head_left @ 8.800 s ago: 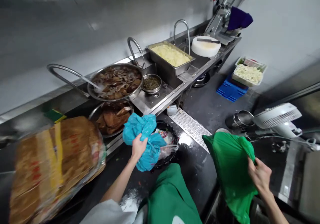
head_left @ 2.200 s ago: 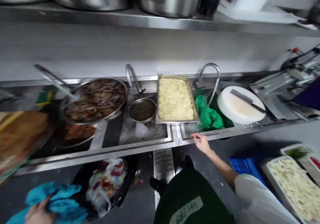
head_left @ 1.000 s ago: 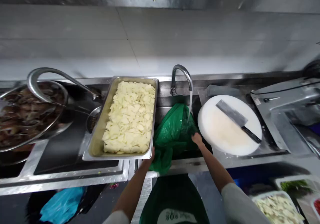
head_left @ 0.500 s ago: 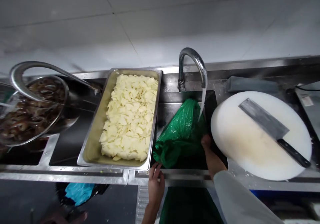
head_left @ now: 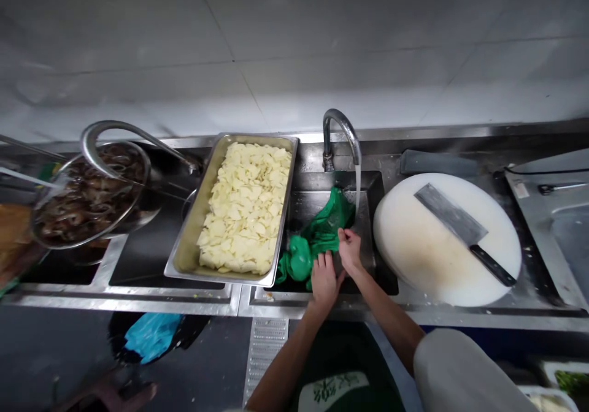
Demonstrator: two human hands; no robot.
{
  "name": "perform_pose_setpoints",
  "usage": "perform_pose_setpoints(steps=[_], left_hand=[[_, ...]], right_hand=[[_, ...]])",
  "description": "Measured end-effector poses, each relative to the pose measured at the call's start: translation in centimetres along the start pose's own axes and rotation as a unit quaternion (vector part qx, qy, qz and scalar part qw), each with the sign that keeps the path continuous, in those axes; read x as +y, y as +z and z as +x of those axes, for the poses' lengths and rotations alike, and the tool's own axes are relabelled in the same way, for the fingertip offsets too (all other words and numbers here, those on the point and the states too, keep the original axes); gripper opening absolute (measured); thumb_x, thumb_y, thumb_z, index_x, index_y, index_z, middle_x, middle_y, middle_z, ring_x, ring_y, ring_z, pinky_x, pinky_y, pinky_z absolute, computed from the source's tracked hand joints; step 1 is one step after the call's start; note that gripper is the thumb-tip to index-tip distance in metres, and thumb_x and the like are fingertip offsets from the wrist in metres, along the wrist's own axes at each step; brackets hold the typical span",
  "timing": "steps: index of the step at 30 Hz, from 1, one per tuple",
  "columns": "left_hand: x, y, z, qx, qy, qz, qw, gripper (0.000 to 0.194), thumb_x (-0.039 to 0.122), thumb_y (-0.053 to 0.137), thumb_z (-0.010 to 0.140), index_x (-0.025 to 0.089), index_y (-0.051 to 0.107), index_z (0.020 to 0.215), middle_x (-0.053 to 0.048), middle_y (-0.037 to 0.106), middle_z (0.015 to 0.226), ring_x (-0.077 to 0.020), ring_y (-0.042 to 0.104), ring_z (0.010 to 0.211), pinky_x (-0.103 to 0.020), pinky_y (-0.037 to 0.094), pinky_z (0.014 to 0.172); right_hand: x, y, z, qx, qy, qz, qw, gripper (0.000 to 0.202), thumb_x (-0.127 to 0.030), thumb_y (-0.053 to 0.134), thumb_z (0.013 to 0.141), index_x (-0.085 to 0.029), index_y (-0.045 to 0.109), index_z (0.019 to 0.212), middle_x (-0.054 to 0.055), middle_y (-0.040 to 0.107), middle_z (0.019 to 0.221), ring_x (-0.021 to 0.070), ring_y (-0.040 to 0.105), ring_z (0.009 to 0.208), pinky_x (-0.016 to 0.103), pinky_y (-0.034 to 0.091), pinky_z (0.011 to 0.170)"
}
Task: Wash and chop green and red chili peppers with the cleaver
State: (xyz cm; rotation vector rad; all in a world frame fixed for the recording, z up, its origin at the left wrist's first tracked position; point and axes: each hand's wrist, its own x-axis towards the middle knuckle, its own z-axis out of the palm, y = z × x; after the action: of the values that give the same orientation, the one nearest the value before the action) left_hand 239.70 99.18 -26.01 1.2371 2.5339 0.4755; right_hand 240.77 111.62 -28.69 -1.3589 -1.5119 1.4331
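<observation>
A wet green plastic bag (head_left: 329, 216) lies bunched in the metal sink (head_left: 368, 197), beside the water running from the curved faucet (head_left: 343, 121). My right hand (head_left: 350, 249) is closed on the bag's right edge with bent fingers. My left hand (head_left: 324, 277) rests against the lower part of the bag, its fingers side by side and the thumb apart; whether it grips the plastic is hard to see. Left of the sink stands a steel tray (head_left: 184, 246) of pale sliced pieces (head_left: 248, 209).
A cleaver (head_left: 451, 213) lies on a round white cutting board (head_left: 414, 240) at the right. On the left, a second faucet (head_left: 110, 127) arches over a large bowl of brown food (head_left: 92, 197). A blue bag (head_left: 154, 335) sits below the counter edge.
Both hands have come together over the bag, the left moving up into the sink and the right moving left. The bag is flatter and more crumpled. The view has shifted slightly.
</observation>
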Motion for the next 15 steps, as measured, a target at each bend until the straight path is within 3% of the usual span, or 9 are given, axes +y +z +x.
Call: perform_pose_setpoints(steps=[4,7,9,12,15], left_hand=[[-1.1,-5.4,1.7,0.078,-0.005,0.083,0.993,0.025,0.025,0.045,0.097,0.017,0.063,0.113,-0.011,0.062,0.099,-0.0261,0.060,0.092,-0.039,0.047,0.082],[-2.5,-8.0,2.1,0.075,0.020,0.055,0.995,0.026,0.019,0.040,0.099,0.019,0.065,0.105,-0.009,0.065,0.093,-0.0212,0.063,0.083,-0.033,0.047,0.076],[-2.9,-8.2,2.1,0.067,0.032,0.021,0.997,0.025,0.019,0.040,0.099,0.018,0.065,0.104,-0.008,0.066,0.093,-0.0190,0.064,0.079,-0.029,0.047,0.070],[-2.5,-7.0,1.0,0.063,0.048,-0.013,0.997,0.025,0.018,0.042,0.099,0.016,0.066,0.091,-0.008,0.068,0.087,-0.0178,0.066,0.076,-0.027,0.048,0.066],[-1.5,-5.5,-0.9,0.076,0.098,-0.043,0.991,0.028,0.017,0.043,0.098,0.016,0.064,0.079,-0.006,0.067,0.078,-0.0165,0.066,0.071,-0.025,0.049,0.063]], right_hand=[[-6.5,1.2,-0.4,-0.003,-0.020,0.114,0.993,0.045,-0.056,0.057,0.077,-0.024,0.033,0.056,-0.009,0.026,0.052,0.0080,0.024,0.051,0.023,0.021,0.047],[-8.4,1.2,-0.1,-0.009,-0.013,0.147,0.989,0.048,-0.058,0.062,0.074,-0.024,0.035,0.056,-0.009,0.027,0.053,0.0076,0.026,0.051,0.022,0.024,0.046],[-8.0,0.7,0.1,-0.041,0.015,0.151,0.988,0.046,-0.060,0.065,0.072,-0.023,0.041,0.059,-0.008,0.033,0.053,0.0079,0.032,0.051,0.021,0.031,0.047],[-5.3,-1.4,0.3,-0.111,0.146,0.091,0.979,0.038,-0.056,0.068,0.071,-0.021,0.053,0.069,-0.005,0.050,0.060,0.0105,0.048,0.055,0.023,0.045,0.053],[-1.6,-4.6,0.3,-0.094,0.263,0.006,0.960,0.031,-0.049,0.069,0.074,-0.021,0.059,0.082,0.002,0.062,0.073,0.0157,0.060,0.067,0.027,0.052,0.061]])
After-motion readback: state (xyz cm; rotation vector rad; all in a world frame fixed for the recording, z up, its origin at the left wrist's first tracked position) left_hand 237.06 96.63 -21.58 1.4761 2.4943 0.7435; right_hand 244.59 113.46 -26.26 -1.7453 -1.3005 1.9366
